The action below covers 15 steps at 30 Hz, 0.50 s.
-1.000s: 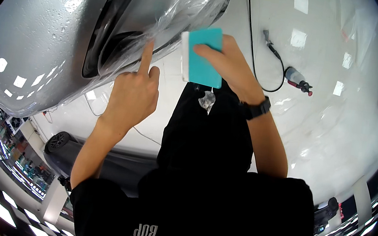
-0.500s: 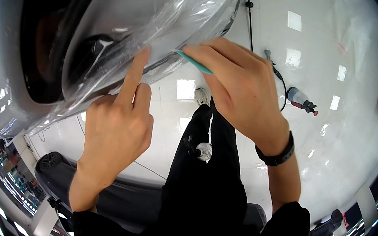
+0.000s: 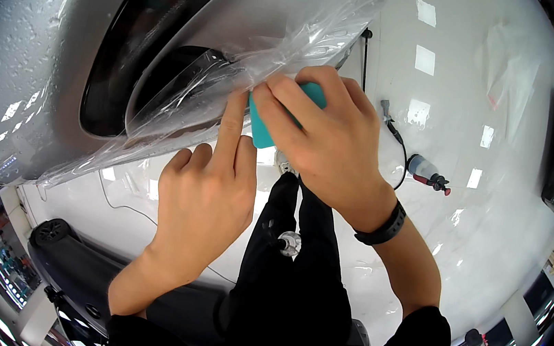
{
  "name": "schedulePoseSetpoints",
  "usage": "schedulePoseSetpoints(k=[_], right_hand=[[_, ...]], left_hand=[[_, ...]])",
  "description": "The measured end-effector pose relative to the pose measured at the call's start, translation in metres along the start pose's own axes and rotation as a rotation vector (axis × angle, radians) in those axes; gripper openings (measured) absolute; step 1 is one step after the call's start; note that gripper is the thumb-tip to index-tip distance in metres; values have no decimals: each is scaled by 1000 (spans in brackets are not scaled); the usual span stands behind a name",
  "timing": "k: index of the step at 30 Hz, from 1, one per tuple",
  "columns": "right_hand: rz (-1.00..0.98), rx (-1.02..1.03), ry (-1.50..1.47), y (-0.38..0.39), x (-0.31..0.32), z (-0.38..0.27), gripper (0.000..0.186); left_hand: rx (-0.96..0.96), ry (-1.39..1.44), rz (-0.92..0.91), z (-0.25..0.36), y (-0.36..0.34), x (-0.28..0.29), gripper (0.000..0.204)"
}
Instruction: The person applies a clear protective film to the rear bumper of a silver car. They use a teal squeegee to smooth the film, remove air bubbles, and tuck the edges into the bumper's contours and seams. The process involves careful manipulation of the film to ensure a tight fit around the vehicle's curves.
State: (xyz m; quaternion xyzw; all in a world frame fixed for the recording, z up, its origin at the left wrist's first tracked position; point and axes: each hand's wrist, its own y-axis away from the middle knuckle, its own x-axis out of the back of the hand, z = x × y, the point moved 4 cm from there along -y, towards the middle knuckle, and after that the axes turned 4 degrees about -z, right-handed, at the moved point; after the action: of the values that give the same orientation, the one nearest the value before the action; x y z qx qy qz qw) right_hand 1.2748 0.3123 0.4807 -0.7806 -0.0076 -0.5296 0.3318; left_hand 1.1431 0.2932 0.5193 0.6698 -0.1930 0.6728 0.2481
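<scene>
Clear film (image 3: 285,53) lies wrinkled over the lower part of a silver car bumper (image 3: 40,75) and hangs loose past its edge. My right hand (image 3: 336,139), with a black wristband, grips a teal squeegee card (image 3: 263,124) and holds its edge against the film. Just to its left, my left hand (image 3: 209,192) stretches its index finger up onto the film beside the card. Its middle finger is partly bent and nothing is held in this hand. Behind the film is a dark recess (image 3: 179,71) of the bumper.
On the pale glossy floor to the right lies a pump sprayer (image 3: 426,170) near a black cable with a grey connector (image 3: 385,108). A clear-and-black bottle (image 3: 290,244) shows at my legs. A dark car (image 3: 158,297) stands behind me.
The bumper has shifted right in view. My right hand has turned the card so its broad face shows and brought it down beside my left index finger. My left hand has moved right.
</scene>
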Motion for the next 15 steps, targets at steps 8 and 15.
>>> schedulePoseSetpoints(k=[8,15], right_hand=[[92,19,116,4,-12,-12,24],[16,-100,68,2,-5,-10,34]], left_hand=[[-29,59,6,0,-1,3,8],[40,171,-67,2,6,5,32]])
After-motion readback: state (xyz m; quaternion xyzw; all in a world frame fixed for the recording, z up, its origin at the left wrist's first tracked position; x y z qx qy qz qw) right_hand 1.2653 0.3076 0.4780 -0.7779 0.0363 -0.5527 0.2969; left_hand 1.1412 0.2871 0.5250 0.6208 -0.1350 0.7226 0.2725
